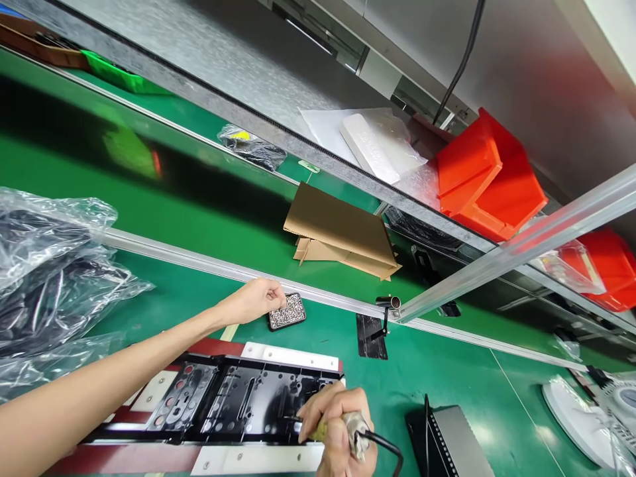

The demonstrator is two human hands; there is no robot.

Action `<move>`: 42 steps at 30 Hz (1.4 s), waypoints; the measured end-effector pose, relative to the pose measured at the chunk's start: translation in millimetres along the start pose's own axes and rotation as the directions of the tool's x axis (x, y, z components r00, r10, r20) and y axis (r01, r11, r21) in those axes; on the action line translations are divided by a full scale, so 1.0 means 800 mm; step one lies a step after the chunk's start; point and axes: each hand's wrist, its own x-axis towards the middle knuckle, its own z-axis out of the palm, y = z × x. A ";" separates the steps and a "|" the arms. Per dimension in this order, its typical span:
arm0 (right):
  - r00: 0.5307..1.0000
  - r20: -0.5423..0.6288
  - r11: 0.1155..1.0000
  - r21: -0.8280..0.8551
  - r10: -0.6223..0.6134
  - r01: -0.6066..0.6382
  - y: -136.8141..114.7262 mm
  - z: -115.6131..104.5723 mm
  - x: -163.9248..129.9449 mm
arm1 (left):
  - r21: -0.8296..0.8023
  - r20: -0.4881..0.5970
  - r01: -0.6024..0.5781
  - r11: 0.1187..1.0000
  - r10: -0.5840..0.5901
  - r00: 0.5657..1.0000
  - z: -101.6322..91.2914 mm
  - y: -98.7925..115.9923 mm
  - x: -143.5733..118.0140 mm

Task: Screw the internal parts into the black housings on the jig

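My left hand [261, 299] reaches over a small black tray [271, 324] filled with tiny silvery screws [289, 313]. Its fingers are pinched together at the tray's left side, and whatever is between them is too small to make out. My right hand [342, 424] is wrapped around a corded electric screwdriver [358, 434], its tip pointing left over a black plastic panel [261, 397]. The panel has ribs, slots and holes, and lies in a fixture with white blocks [293, 356] on a dark red base [134, 458]. My right hand covers the panel's right end.
Clear plastic bags with black parts [54, 278] lie at the left. A metal rail [223, 271] runs behind the tray, with folded cardboard [342, 228] beyond. Overhead, a shelf holds red bins [489, 182]. A grey box [460, 440] and a white fan [581, 424] stand at the right.
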 end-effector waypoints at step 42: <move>0.998 -0.033 0.998 -0.019 -0.056 0.055 -0.020 -0.005 0.009 | 0.362 0.321 -0.674 0.644 0.593 0.738 0.101 0.034 -0.104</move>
